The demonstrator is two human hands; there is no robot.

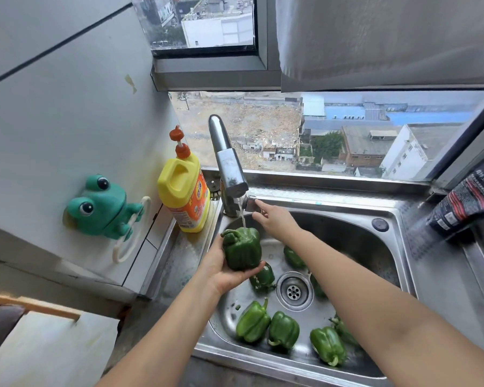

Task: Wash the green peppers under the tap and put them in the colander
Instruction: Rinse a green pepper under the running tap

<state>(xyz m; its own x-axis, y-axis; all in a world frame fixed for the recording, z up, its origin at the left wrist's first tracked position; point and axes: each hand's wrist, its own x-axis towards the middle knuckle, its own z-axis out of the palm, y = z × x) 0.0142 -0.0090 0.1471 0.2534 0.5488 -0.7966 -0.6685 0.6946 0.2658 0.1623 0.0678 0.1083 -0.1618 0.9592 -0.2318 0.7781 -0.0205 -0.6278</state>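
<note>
- The left hand (224,270), at the centre of the frame, is cupped palm-up, fingers curled round the underside of a dark green pepper (242,248); the pepper is cradled rather than pinched, probably so that it can be turned under the water.
- That pepper is held stem to the upper left, directly beneath the thin stream of water (242,216) falling from the tap (229,166), so the stream lands on its upper shoulder.
- The right hand (274,220), just right of the stream, is stretched out with fingers loosely extended and nothing gripped; its fingertips (259,203) rest at the tap's lever (250,203), apparently to set the flow.
- The right forearm is laid diagonally across the basin from the lower right corner, hiding part of what lies below it.
- More green peppers (282,329) are seen loose on the floor of the steel sink (386,280), around the drain (294,291): three along the lower edge, others above and beside the drain, some partly hidden; they appear to be awaiting their turn.
- No colander is visible anywhere in the frame, so where washed peppers are to be put cannot be told.
- At the left of the sink, a yellow detergent bottle (183,196) stands on the rim, and a green frog-shaped holder (101,208) is fixed to the wall at centre left.
- A window above the sink shows rooftops far below.
</note>
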